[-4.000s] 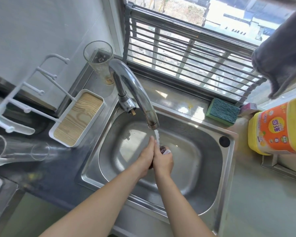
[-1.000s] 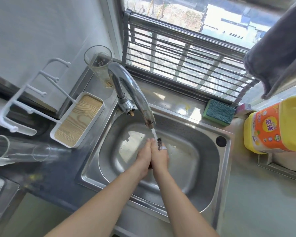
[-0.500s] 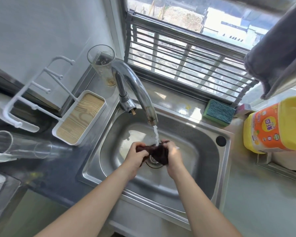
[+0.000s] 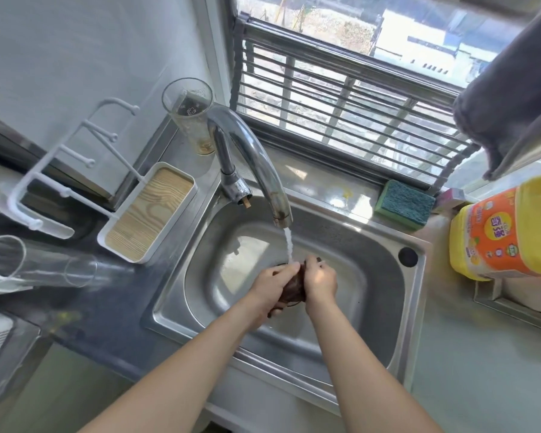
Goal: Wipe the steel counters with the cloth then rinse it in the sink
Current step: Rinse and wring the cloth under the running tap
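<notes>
Counter [image 4: 113, 310]: steel, dark and reflective left of the basin; judged already wiped, since the work is now at the water.

Sink [image 4: 416, 276]: steel basin set in the counter, overflow hole at its right rim. Both forearms reach into it.

Jug [image 4: 509, 232]: yellow with orange label, right of the sink, apart from the hands.

Tap [image 4: 256, 164]: curved chrome spout, running; a thin stream falls onto the hands.

Tray [image 4: 150, 214]: white frame, wood-grain bed, left of the tap.

Glass [image 4: 189, 114]: upright, behind the tap against the wall.

Sponge [image 4: 403, 204]: green, on the ledge behind the sink.

Left hand [image 4: 272, 285]: clenched on the left side of the cloth, fingers curled round it.

Right hand [image 4: 320, 281]: clenched on the right side, pressed close to the left.

Cloth [image 4: 294, 289]: dark brown, bunched tight between the two hands just under the stream, a loose end hanging below. Half a second ago it was stretched open between parted hands over the drain; now the hands have closed together and gathered it. Probably a squeeze or scrub, though the bunching hides the grip. Judgement: rinse under way, near the task's end; wringing out and shutting the tap remain.
</notes>
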A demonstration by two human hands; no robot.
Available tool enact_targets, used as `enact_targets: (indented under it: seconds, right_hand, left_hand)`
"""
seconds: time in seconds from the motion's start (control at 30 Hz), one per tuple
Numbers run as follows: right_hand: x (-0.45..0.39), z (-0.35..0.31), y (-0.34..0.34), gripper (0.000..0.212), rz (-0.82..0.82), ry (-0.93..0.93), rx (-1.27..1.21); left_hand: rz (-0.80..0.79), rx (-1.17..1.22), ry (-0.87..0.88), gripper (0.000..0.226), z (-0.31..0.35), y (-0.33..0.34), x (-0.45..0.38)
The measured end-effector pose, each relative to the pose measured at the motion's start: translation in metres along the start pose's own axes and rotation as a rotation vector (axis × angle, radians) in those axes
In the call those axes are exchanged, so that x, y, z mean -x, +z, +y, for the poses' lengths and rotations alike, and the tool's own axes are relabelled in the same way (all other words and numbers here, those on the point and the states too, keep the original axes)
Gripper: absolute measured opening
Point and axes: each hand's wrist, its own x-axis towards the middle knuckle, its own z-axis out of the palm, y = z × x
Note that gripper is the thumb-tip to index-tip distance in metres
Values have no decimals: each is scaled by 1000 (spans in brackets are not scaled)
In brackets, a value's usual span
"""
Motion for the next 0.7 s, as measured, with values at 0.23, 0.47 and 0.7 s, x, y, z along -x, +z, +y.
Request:
enact_targets:
  seconds: [0.23,0.47,0.7]
  right_hand:
    - [52,4,31,25,-154,-188,-64]
    - [35,-13,28,34,-61,-150,49]
    - [-3,-17,10,47,-126,317,-236]
  left_hand:
    - [200,256,-43,39,6,-11,-19]
    - [169,195,-115,49,15,0,-9]
    - [35,69,-55,38,7,-14,-5]
